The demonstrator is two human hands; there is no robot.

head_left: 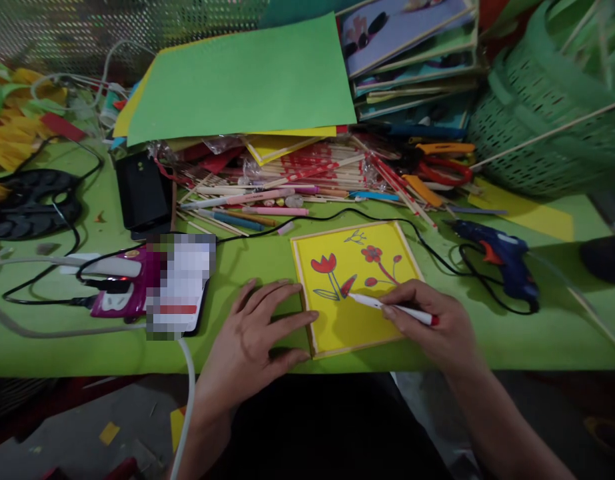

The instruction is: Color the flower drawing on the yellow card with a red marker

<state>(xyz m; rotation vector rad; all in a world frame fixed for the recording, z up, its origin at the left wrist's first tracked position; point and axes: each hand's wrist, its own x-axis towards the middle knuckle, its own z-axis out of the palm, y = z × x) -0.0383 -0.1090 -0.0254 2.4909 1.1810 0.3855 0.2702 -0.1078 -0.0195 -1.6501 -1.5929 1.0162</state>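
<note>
1. The yellow card (357, 327) lies flat on the green table (252, 257), near the edge closest to the person, with thin wooden strips along its sides. It bears outlined flowers, partly coloured red, and a small sketch near its far edge.
2. The marker (370, 302), white with a red end, slants over the card, its tip at a red leaf beside the tulip.
3. The right hand (432, 320) grasps the marker between thumb and fingers, over the card's right part.
4. The left hand (262, 327) is spread with nothing in its grasp, its fingertips touching the card's left edge.
5. The glue gun (507, 257) lies on its side, right of the card.
6. Left of the card, past the left hand, are a phone (182, 287) with a blurred-out screen and a purple power strip (120, 290) with plugs in it.
7. Just beyond the card lie pens (262, 197) and many thin sticks (312, 175).
8. Farther beyond the card are a large green sheet (247, 83), a stack of framed pictures (412, 40) and, off to the right, green baskets (542, 133).
</note>
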